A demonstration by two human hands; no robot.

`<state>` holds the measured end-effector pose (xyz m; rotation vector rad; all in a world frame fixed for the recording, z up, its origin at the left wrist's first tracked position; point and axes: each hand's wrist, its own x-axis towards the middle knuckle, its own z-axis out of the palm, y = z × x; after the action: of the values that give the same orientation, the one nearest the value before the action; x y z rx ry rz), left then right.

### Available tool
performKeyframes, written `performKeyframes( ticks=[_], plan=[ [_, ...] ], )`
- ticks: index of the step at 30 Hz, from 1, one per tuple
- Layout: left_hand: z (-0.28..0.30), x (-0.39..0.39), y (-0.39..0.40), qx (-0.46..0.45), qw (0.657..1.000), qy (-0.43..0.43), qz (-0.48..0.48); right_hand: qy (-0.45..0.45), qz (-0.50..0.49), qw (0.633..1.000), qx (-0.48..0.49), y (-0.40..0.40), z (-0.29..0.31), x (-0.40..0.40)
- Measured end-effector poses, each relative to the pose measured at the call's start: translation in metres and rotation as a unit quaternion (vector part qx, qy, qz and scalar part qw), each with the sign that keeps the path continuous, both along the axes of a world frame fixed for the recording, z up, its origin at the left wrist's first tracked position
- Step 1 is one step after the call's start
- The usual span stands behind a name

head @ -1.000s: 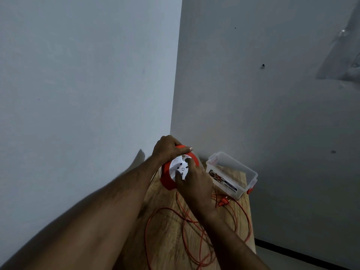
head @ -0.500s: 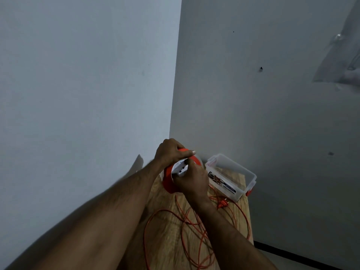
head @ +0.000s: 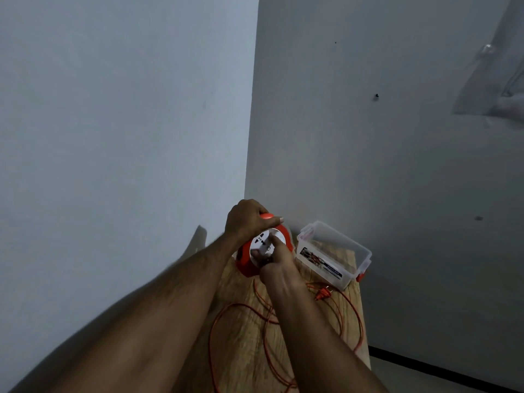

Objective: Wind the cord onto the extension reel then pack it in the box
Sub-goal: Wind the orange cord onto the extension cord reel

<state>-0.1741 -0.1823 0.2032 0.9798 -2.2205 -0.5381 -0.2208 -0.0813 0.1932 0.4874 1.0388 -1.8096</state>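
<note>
An orange extension reel (head: 246,267) with a white socket face stands on edge at the far end of a wooden table (head: 243,330). My left hand (head: 247,219) grips its orange top handle. My right hand (head: 276,260) is on the white face, fingers pinching at its centre. Loose orange cord (head: 226,310) lies in loops on the table below the reel, ending in an orange plug (head: 322,294). A clear plastic box (head: 334,251) with red latches sits open to the right of the reel.
The table sits in a corner between two pale walls; its right edge drops to the floor beside a dark skirting strip (head: 425,364). A label shows on the box's side. My forearms cover much of the near table.
My right hand has turned around the reel's white face, covering it half a second ago and uncovering the sockets now. My left hand has kept its hold on the handle.
</note>
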Motion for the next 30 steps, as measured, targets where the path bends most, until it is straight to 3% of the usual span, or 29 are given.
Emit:
performKeyframes(
  ticks=[2,4,5,7,8,9,10,12,16,23,27,30],
  plan=[
    [0.0,0.005,-0.005,0.023,1.0,0.017,0.005,0.084,0.022,0.996,0.035,0.011,0.004,0.003],
    [0.001,0.008,-0.009,0.036,0.999,0.035,0.013,0.29,0.04,0.951,0.097,0.027,-0.001,0.011],
    [0.003,0.009,-0.01,0.043,0.998,0.042,0.014,0.435,0.038,0.892,0.116,0.036,-0.005,0.015],
    [0.005,0.01,-0.013,0.053,0.997,0.048,0.009,0.716,0.038,0.68,0.154,0.053,-0.009,0.02],
    [0.006,0.009,-0.013,0.056,0.997,0.046,0.006,0.798,0.039,0.576,0.174,0.056,-0.008,0.018],
    [0.006,0.008,-0.013,0.059,0.997,0.045,0.004,0.842,0.052,0.501,0.193,0.055,-0.008,0.014],
    [0.006,0.007,-0.013,0.06,0.997,0.045,0.004,0.863,0.075,0.453,0.209,0.054,-0.006,0.012],
    [0.003,0.004,-0.012,0.064,0.997,0.048,0.0,0.873,0.126,0.411,0.231,0.049,-0.008,0.008],
    [0.003,-0.001,-0.007,0.065,0.996,0.054,-0.016,0.868,0.164,0.407,0.233,0.045,-0.013,-0.001],
    [0.002,0.003,-0.008,0.055,0.998,0.038,-0.022,0.847,0.164,0.471,0.187,0.034,-0.012,-0.005],
    [0.005,0.005,-0.008,0.046,0.998,0.028,-0.023,0.8,0.112,0.57,0.149,0.03,-0.018,-0.004],
    [0.007,0.003,-0.007,0.044,0.999,0.026,-0.016,0.691,0.04,0.704,0.157,0.024,-0.02,0.002]
  ],
)
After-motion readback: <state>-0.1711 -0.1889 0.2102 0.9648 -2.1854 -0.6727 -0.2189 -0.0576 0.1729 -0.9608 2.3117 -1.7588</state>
